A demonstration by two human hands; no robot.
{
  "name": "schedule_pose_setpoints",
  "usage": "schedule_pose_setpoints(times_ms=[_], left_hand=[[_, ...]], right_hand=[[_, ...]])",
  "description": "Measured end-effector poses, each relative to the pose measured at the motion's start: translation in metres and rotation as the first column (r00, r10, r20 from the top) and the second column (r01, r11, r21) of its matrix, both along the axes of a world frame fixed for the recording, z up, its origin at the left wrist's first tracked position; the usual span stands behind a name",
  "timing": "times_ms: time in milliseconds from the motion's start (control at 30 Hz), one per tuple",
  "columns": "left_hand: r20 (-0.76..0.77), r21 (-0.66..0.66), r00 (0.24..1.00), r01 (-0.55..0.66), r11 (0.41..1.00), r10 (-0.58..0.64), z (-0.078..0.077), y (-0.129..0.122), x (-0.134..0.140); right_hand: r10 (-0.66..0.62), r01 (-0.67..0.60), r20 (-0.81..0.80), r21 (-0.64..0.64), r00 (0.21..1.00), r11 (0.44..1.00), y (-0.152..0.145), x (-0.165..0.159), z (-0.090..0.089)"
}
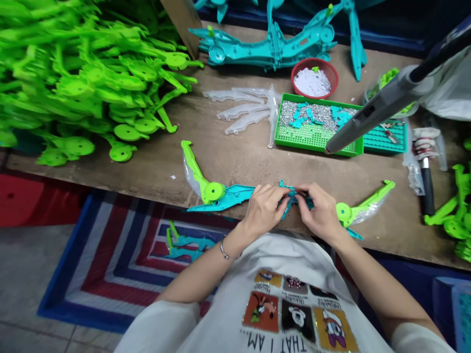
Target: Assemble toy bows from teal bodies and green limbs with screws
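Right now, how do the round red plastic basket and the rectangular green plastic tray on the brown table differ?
Shape: the red basket is round, while the green tray is longer and straight-sided.
Contents: the basket holds mostly small white pieces; the tray holds silvery bits and teal pieces.
Position: the basket sits farther back than the tray.
Both hold small parts on the brown table.

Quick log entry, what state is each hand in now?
Left hand: closed on the turquoise piece, near its middle.
Right hand: closed at that middle; what it pinches can't be told.
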State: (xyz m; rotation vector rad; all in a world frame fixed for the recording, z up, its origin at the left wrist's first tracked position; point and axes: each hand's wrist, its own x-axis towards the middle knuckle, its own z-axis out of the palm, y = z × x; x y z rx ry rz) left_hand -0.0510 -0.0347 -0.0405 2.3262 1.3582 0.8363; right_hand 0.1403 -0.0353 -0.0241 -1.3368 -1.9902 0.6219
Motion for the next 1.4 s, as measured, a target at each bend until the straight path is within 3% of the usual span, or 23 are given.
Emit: schedule_pose_setpoints(times_ms=[167,300,500,567,667,767,867,1000,1200,1400], left_hand=[[0.075,-0.097,0.985,-0.145,0.985,0.153,0.001,-0.013,0.007],[0.075,-0.15,0.977,-0.188,0.971,0.2,0.003,-0.018,0.011],[0.04,-0.107,0.972,-0.228,0.968,0.233,0.001,-0.017,0.015],[0.047,-0.095,0.97,-0.235,0.967,0.24,0.0,-0.015,0.016],[0.079,-0.083,0.966,-0.241,0.967,0.247,-0.001,-0.013,0.017],[0.108,-0.074,0.964,-0.234,0.969,0.241,0.0,-0.013,0.016],[0.118,-0.065,0.968,-0.216,0.974,0.222,0.0,-0.014,0.014],[0.131,-0.052,0.974,-0.178,0.983,0.184,-0.002,-0.018,0.012],[0.176,-0.007,0.969,-0.177,0.984,0.175,-0.011,-0.022,0.012],[-0.005,0.172,0.999,-0.034,0.985,0.036,-0.016,-0.024,0.014]], right_hand=[[0.032,-0.029,0.031,-0.079,0.999,0.996,0.021,0.007,0.003],[0.055,-0.06,-0.038,-0.122,0.998,0.991,0.031,0.004,0.008],[0.152,-0.21,-0.235,-0.247,0.96,0.946,0.032,0.009,0.014],[0.107,-0.16,-0.197,-0.273,0.975,0.949,0.027,0.018,0.019],[0.066,-0.064,0.001,-0.226,0.998,0.972,0.012,0.031,0.026],[0.146,-0.121,0.136,-0.176,0.98,0.977,-0.005,0.033,0.023],[0.155,-0.143,0.127,-0.102,0.98,0.985,-0.015,0.027,0.01],[0.063,-0.055,0.117,-0.068,0.991,0.996,-0.012,0.02,-0.003],[-0.075,0.089,0.181,-0.071,0.981,0.994,-0.003,0.012,-0.004],[-0.037,0.057,0.21,-0.088,0.977,0.994,-0.003,0.008,0.002]])
